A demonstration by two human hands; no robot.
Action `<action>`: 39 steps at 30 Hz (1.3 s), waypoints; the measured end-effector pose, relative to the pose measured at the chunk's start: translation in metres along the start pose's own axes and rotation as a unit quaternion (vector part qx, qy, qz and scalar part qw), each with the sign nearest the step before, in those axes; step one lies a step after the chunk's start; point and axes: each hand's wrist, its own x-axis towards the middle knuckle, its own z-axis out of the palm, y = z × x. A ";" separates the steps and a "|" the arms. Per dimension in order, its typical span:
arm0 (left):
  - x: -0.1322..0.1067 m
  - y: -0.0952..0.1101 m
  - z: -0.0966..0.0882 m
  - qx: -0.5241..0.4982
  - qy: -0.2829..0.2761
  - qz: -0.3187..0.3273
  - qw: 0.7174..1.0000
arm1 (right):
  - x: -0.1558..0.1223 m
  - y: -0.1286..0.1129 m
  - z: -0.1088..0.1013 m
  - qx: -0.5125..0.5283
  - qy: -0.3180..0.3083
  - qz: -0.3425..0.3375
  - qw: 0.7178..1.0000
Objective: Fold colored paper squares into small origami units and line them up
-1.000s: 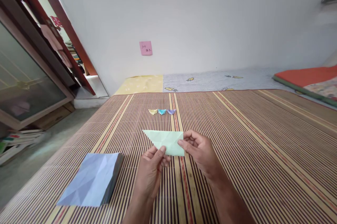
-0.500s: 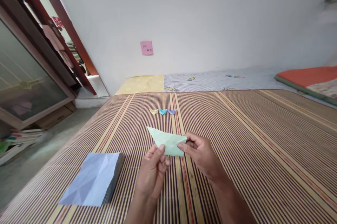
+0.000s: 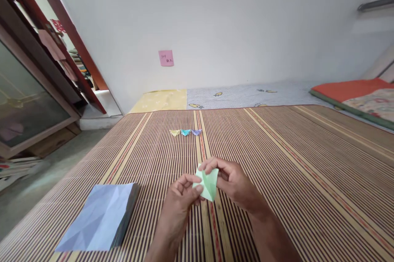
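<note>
A small piece of light green folded paper (image 3: 209, 186) is held up between both hands, above the striped mat. My left hand (image 3: 181, 196) pinches its left side between thumb and fingers. My right hand (image 3: 234, 182) grips its upper right edge, fingers over the top and thumb partly hidden behind the paper. Beyond the hands, three little folded paper boats sit side by side on the mat: a yellow one (image 3: 175, 133), a turquoise one (image 3: 185, 132) and a purple one (image 3: 196, 132).
A thick stack of bluish creased paper (image 3: 98, 217) lies left of my hands on the striped mat (image 3: 277, 180). A pink note (image 3: 166, 58) is stuck on the white wall. Folded red and floral bedding (image 3: 353, 92) is at the far right, a doorway at the left.
The green paper has gone from a wide, flat shape to a smaller, squarish one with an upright crease. Both hands have shifted around it, and the view has turned slightly right.
</note>
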 end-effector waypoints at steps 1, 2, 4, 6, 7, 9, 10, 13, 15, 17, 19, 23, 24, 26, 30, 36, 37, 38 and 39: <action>0.000 -0.001 0.002 0.012 0.024 0.026 0.999 | 0.000 0.001 0.001 0.004 0.020 0.008 1.000; -0.001 -0.002 0.004 0.020 0.050 0.052 0.997 | 0.000 0.002 0.001 0.011 0.049 0.015 0.999; -0.002 -0.002 0.007 0.031 0.099 0.100 0.990 | 0.001 0.006 0.003 0.030 0.100 0.034 0.994; -0.004 -0.001 0.010 0.039 0.130 0.129 0.982 | 0.001 0.009 0.003 0.041 0.096 0.058 0.993; -0.005 0.000 0.010 0.043 0.137 0.131 0.981 | 0.001 0.010 0.004 0.040 0.074 0.071 0.994; -0.005 0.000 0.010 0.050 0.136 0.117 0.982 | 0.001 0.010 0.004 0.024 0.026 0.076 0.996; -0.004 -0.001 0.009 0.051 0.131 0.108 0.984 | 0.001 0.009 0.005 0.014 0.014 0.069 0.997; -0.001 -0.004 0.004 0.037 0.115 0.083 0.989 | 0.001 0.002 0.005 -0.005 0.013 0.047 0.999; 0.001 -0.006 0.002 0.012 0.114 0.072 0.991 | 0.001 -0.001 0.004 -0.007 0.014 0.047 0.999; 0.003 -0.007 0.002 -0.017 0.118 0.066 0.991 | 0.000 -0.002 0.003 -0.021 0.004 0.058 0.998; 0.003 -0.006 0.003 -0.037 0.118 0.061 0.990 | 0.000 -0.001 0.004 -0.053 0.001 0.063 0.997; 0.001 -0.003 0.006 -0.044 0.092 0.031 0.994 | 0.000 0.000 0.006 -0.119 0.028 0.036 0.992; 0.001 -0.002 0.006 -0.043 0.083 0.019 0.995 | -0.001 0.000 0.006 -0.130 0.028 0.033 0.991; 0.001 -0.001 0.004 -0.038 0.071 -0.006 0.997 | -0.001 -0.001 0.006 -0.151 0.021 0.027 0.988; 0.003 -0.002 0.001 -0.036 0.082 -0.019 0.996 | -0.002 0.002 0.006 -0.200 0.016 0.005 0.980; 0.004 -0.003 -0.001 -0.024 0.067 0.037 0.997 | 0.000 0.005 0.011 -0.226 0.058 -0.028 0.972; 0.004 -0.003 -0.001 -0.017 0.068 0.041 0.997 | 0.000 0.002 0.012 -0.224 0.075 -0.041 0.971; 0.003 -0.002 -0.002 -0.009 0.070 0.043 0.997 | -0.001 -0.001 0.012 -0.223 0.088 -0.057 0.969; 0.003 -0.001 -0.003 -0.003 0.073 0.046 0.996 | -0.001 -0.005 0.013 -0.221 0.095 -0.073 0.968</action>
